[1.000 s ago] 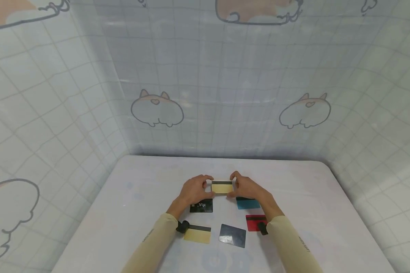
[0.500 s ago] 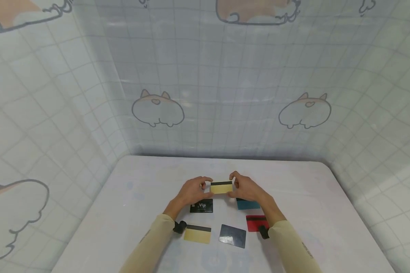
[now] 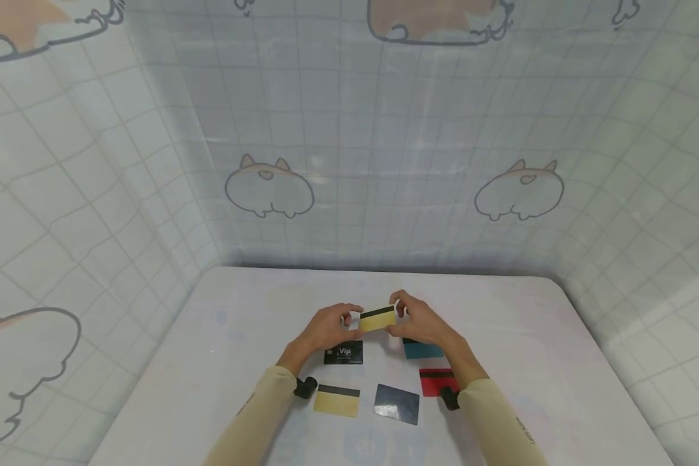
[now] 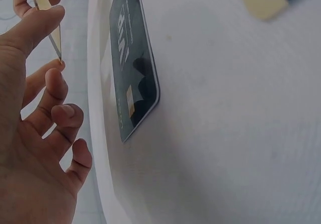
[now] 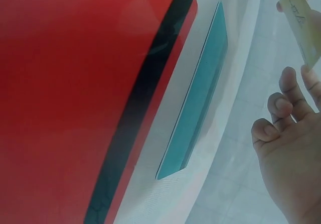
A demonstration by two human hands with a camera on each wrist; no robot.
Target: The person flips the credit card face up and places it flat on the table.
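A gold card with a dark magnetic stripe point(image 3: 377, 319) is held above the table between both hands, its right end tipped slightly up. My left hand point(image 3: 329, 325) pinches the left end between thumb and index finger, the other fingers loosely bent. At the opposite end, my right hand point(image 3: 422, 322) grips the card with thumb and fingertips. Dark writing shows on the held card point(image 5: 300, 20) in the right wrist view. Below the left hand lies a black "Vip" card point(image 3: 345, 353). A teal card point(image 3: 423, 350) lies under the right hand, partly covered.
On the white table point(image 3: 256, 310), nearer me, lie a second gold card point(image 3: 336, 401), a dark grey glossy card point(image 3: 396, 404) and a red card with a black stripe point(image 3: 433, 373). The right wrist camera covers part of the red one. A grid-patterned curtain point(image 3: 349, 129) surrounds the table.
The held gold card has turned from level to tilted, its right end rising. Both hands keep hold and have shifted only slightly. The cards on the table stay put.
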